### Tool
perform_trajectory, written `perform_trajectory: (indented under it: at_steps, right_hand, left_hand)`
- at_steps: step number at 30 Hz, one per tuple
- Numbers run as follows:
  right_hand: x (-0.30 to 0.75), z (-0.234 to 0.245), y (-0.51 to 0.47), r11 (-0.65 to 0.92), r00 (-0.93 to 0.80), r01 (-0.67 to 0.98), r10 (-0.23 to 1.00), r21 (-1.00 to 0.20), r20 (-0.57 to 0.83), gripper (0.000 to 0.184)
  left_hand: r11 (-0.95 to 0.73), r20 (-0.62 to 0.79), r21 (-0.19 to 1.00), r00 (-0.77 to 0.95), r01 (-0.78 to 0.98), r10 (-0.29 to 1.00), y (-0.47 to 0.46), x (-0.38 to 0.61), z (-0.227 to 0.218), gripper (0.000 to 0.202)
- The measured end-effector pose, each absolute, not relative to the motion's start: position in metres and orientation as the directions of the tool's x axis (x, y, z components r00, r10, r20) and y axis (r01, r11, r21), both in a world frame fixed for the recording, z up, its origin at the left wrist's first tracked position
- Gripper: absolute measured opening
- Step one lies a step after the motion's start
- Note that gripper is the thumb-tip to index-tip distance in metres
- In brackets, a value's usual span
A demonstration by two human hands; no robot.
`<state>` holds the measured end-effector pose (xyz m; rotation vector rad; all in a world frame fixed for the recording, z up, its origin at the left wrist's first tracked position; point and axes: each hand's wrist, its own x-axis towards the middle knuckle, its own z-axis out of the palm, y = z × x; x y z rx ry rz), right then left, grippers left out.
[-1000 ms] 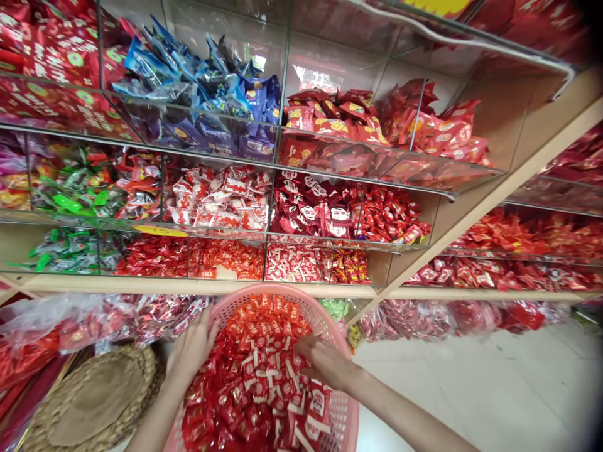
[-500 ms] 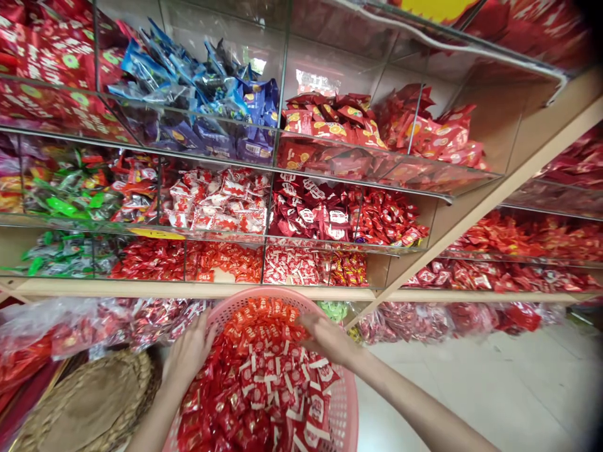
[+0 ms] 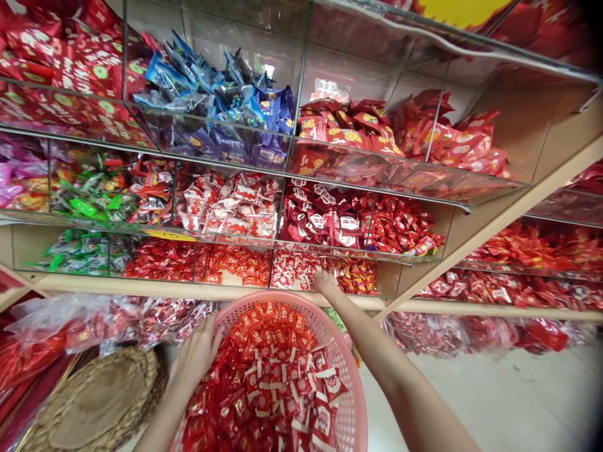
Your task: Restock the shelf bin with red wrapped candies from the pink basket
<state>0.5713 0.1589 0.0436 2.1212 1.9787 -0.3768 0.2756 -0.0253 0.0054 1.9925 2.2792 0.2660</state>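
Note:
A pink plastic basket (image 3: pixel 355 389) full of wrapped candies stands in front of me. Orange-red packets (image 3: pixel 268 326) lie at its far side, red-and-white ones (image 3: pixel 301 383) in the middle, and shiny dark red ones (image 3: pixel 221 402) toward the left. My left hand (image 3: pixel 200 351) is closed over the basket's left rim, its thumb toward the inside. Beyond the far rim, my right hand (image 3: pixel 326 284) reaches to the front of a bottom-shelf bin of small red-and-white candies (image 3: pixel 294 267). Its fingers are mostly hidden, so I cannot make out anything in them.
Clear-walled shelf bins hold blue packets (image 3: pixel 207 94), red packets (image 3: pixel 348 129) and green-wrapped sweets (image 3: pixel 75 251). A wooden upright (image 3: pixel 471 251) slants along the right. Bagged candies (image 3: pixel 424 329) lie below the shelf, and a woven round basket (image 3: pixel 98 402) stands at lower left.
My right hand has moved from above the orange-red candies in the basket forward to the bottom-shelf bin. My left hand stays on the rim. The view has shifted slightly.

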Motion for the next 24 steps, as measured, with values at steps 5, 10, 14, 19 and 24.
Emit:
perform_trajectory:
  at_steps: [5, 10, 14, 19, 24]
  right_hand:
    - [0.575, 0.036, 0.164, -0.122, 0.11, 0.992, 0.927, -0.011, -0.359, 0.034]
    - [0.574, 0.045, 0.158, -0.116, 0.099, 0.993, 0.929, -0.026, -0.357, 0.037]
    - [0.572, 0.066, 0.15, -0.087, 0.069, 0.996, 0.939, -0.037, -0.336, 0.037]
    - [0.577, 0.099, 0.118, 0.01, -0.027, 0.998, 0.96, -0.064, -0.278, 0.034]
    - [0.574, 0.1, 0.058, 0.416, -0.477, 0.855, 0.865, -0.309, -0.156, 0.036]
  left_hand:
    - [0.105, 0.072, 0.197, -0.122, 0.975, 0.99, -0.026, 0.274, 0.002, 0.05]
    - [0.115, 0.061, 0.185, -0.128, 0.976, 0.99, -0.025, 0.274, 0.001, 0.051]
    - [0.134, 0.054, 0.201, -0.148, 0.97, 0.988, -0.024, 0.276, 0.002, 0.051]
    - [0.137, 0.049, 0.197, -0.149, 0.971, 0.988, -0.025, 0.275, 0.002, 0.051]
    - [0.134, 0.048, 0.188, -0.146, 0.973, 0.988, -0.025, 0.275, 0.0, 0.051]
